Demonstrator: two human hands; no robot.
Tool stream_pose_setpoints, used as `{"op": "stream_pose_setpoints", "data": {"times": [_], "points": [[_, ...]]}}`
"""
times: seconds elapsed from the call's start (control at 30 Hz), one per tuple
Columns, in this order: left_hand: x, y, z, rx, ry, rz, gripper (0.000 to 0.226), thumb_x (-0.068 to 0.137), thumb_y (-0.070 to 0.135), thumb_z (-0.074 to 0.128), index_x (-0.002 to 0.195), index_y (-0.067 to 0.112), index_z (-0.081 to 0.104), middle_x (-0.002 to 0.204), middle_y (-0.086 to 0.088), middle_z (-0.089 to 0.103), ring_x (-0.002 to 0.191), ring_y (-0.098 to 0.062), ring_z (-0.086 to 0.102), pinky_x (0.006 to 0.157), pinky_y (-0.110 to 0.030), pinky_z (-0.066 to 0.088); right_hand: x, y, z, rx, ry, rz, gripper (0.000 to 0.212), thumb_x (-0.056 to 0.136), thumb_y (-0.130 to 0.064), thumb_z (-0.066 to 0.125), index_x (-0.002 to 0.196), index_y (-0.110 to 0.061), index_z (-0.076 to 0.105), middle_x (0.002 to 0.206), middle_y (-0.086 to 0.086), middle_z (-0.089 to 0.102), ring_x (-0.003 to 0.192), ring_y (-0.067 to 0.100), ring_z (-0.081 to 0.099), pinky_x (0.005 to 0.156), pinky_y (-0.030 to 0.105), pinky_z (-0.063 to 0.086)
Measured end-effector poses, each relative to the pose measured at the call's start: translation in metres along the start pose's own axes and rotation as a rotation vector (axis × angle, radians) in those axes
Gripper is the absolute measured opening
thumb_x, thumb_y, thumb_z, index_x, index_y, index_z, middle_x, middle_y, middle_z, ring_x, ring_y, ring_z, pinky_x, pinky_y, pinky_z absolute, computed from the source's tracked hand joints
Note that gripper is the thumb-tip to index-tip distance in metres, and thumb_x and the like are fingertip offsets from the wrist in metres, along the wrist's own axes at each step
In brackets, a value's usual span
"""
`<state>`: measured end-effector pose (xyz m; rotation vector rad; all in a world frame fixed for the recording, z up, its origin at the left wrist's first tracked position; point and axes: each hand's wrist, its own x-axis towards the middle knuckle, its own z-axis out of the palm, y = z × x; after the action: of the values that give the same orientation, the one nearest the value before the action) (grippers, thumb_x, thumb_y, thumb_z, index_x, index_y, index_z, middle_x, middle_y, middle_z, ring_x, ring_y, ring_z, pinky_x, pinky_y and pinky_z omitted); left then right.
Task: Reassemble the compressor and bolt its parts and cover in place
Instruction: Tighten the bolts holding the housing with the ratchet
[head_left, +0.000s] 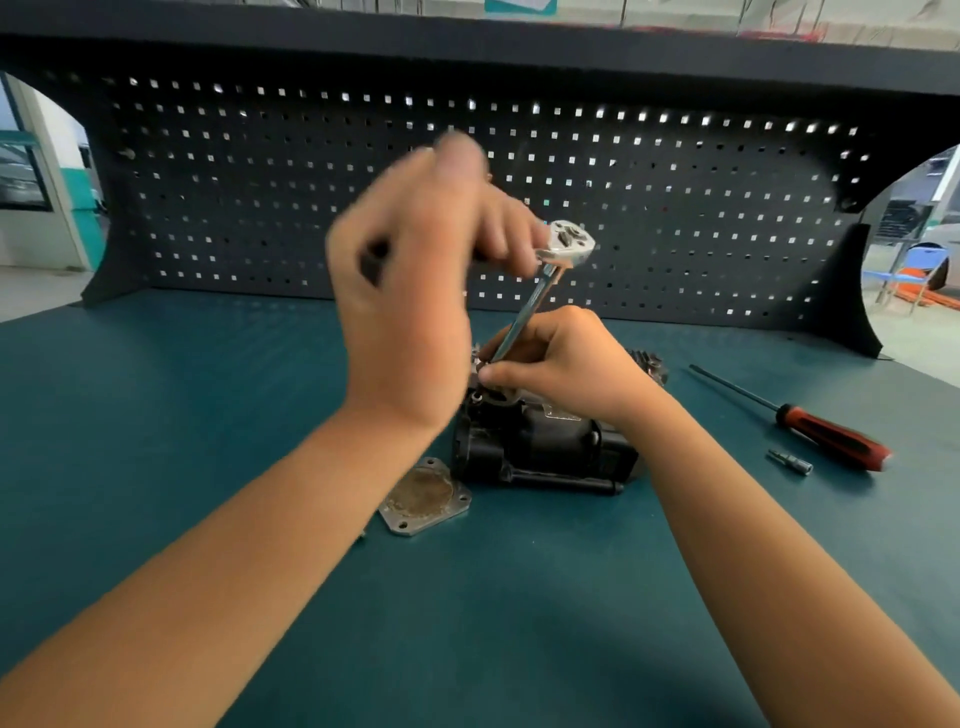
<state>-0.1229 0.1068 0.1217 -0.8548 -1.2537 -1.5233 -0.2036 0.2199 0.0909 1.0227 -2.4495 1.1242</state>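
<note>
A: Anything in the way?

B: Yes, both hands, over the top of the compressor (540, 447). Only the black body visible below the right fingers, plus a rod along its near edge.

A: And the left hand (410, 291)?

B: Raised high and badly blurred. Fingers wrapped tight round the handle of a ratchet wrench (569, 244), chrome head sticking out to the right of the fingertips.

A: The right hand (561, 364)?

B: Lower down, thumb and forefinger pinched on the bottom end of the extension bar (524, 317), right at the compressor's top. Bar slanting up from there to the ratchet head. Cannot tell what sits under the fingertips.

A: Round about?

B: Below the left wrist, a cover plate (425, 496), flat on the teal table (208, 415), with a rusty disc in its middle. Very close to the compressor's near-left corner; touching or not, hard to say. Behind the right knuckles, a finned part (649, 364), mostly hidden. Well to the right of the right fingers, a screwdriver (831, 439) with a red-and-black handle, shaft pointing back and left. Just beside that handle, on the near side, a small metal bit (789, 461). Beyond both sets of fingers, a dark pegboard (675, 208) upright along the table's far edge.
</note>
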Motion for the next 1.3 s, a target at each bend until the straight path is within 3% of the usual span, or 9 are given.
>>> {"op": "stream_pose_setpoints", "data": {"times": [0.13,0.2,0.27,0.4,0.53,0.9,0.97,1.1,1.3], "points": [[-0.008,0.002,-0.002,-0.018,-0.121,0.042,0.028,0.084,0.011,0.044,0.06,0.024,0.052,0.059,0.008,0.058,0.065,-0.015,0.063,0.074,-0.029,0.049,0.002,0.0,0.002,-0.004,0.009,-0.041,0.02,0.077,-0.012,0.076,0.065,-0.023,0.065,0.053,-0.02,0.061,0.054,-0.008,0.056,0.058,0.008,0.041],[0.005,0.003,-0.011,-0.131,-0.057,-0.072,0.035,0.087,0.014,0.044,0.053,0.021,0.053,0.053,0.004,0.056,0.059,-0.018,0.061,0.072,-0.033,0.05,0.002,-0.004,0.002,-0.027,0.0,-0.014,0.008,0.077,-0.017,0.076,0.083,-0.013,0.073,0.08,-0.007,0.072,0.076,0.003,0.065,0.074,0.023,0.051],[0.026,0.002,-0.024,-0.346,0.164,-0.262,0.046,0.093,0.021,0.038,0.049,0.016,0.05,0.045,0.0,0.048,0.048,-0.021,0.052,0.064,-0.033,0.05,0.002,-0.006,0.001,-0.064,-0.045,-0.017,0.023,0.078,-0.021,0.076,0.099,-0.012,0.071,0.101,0.001,0.071,0.096,0.013,0.064,0.089,0.03,0.048],[0.044,-0.012,-0.046,-0.633,0.462,-0.428,0.05,0.094,0.026,0.034,0.047,0.014,0.045,0.042,0.002,0.036,0.039,-0.017,0.04,0.053,-0.025,0.047,0.0,0.01,0.004,-0.401,-0.346,0.062,0.095,0.071,-0.04,0.079,0.147,-0.025,0.026,0.154,-0.003,0.025,0.142,0.015,0.019,0.115,0.041,0.019],[0.048,-0.02,-0.051,-0.673,0.46,-0.449,0.051,0.094,0.027,0.034,0.046,0.013,0.045,0.042,0.003,0.036,0.038,-0.017,0.039,0.053,-0.025,0.047,-0.005,0.035,0.019,-0.615,-0.395,0.138,0.12,0.065,-0.046,0.081,0.149,-0.035,-0.005,0.159,-0.009,0.0,0.146,0.019,-0.005,0.113,0.057,0.006],[0.042,-0.041,-0.054,-0.633,0.341,-0.486,0.055,0.096,0.03,0.035,0.046,0.014,0.047,0.042,0.001,0.037,0.042,-0.018,0.043,0.058,-0.028,0.05,0.024,0.045,0.04,-0.489,-0.233,0.142,0.101,0.076,-0.047,0.073,0.151,-0.027,0.009,0.157,-0.004,0.017,0.145,0.017,0.009,0.115,0.053,0.009],[0.044,-0.045,-0.059,-0.642,0.366,-0.489,0.055,0.097,0.031,0.036,0.045,0.014,0.047,0.043,0.001,0.037,0.042,-0.017,0.044,0.058,-0.028,0.05,0.026,0.041,0.031,-0.308,-0.201,0.161,0.092,0.078,-0.044,0.072,0.15,-0.024,0.018,0.158,-0.005,0.013,0.145,0.014,0.01,0.117,0.042,0.011],[0.052,-0.055,-0.066,-0.659,0.383,-0.484,0.056,0.097,0.033,0.038,0.045,0.014,0.048,0.043,0.001,0.039,0.043,-0.017,0.046,0.058,-0.028,0.051,0.027,0.02,0.005,0.158,-0.113,0.06,0.058,0.087,-0.018,0.066,0.14,-0.017,0.042,0.137,-0.002,0.05,0.128,0.011,0.047,0.106,0.023,0.036],[0.059,-0.067,-0.078,-0.706,0.548,-0.47,0.051,0.097,0.032,0.041,0.05,0.012,0.048,0.046,0.0,0.045,0.045,-0.018,0.051,0.059,-0.028,0.052,0.039,-0.011,0.01,0.107,-0.018,-0.059,0.041,0.096,-0.013,0.051,0.137,-0.013,0.046,0.126,0.002,0.061,0.111,0.004,0.056,0.095,0.013,0.042]]}}
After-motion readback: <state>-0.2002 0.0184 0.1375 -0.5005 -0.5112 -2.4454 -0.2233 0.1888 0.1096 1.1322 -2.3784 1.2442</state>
